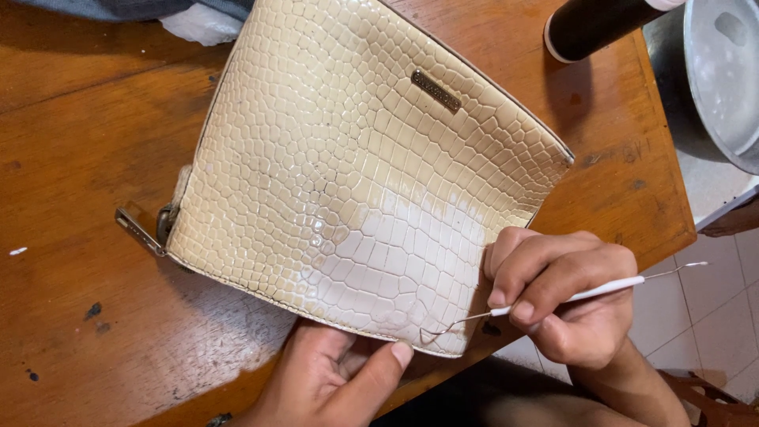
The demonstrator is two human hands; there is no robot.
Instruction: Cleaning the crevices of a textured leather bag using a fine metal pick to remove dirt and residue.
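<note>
Soft, warm light is falling from above, glinting off the glossy cream bag and washing its lower part pale. A dim shadow is pooling on the wooden table beneath it (focus is holding sharp throughout).

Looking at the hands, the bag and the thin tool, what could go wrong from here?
The hooked wire tip of the thin tool, held in the right hand, touches the cream bag at its lower edge and might scratch the glossy surface. The left hand steadies only that bottom edge near the table edge, so the bag could shift.
</note>
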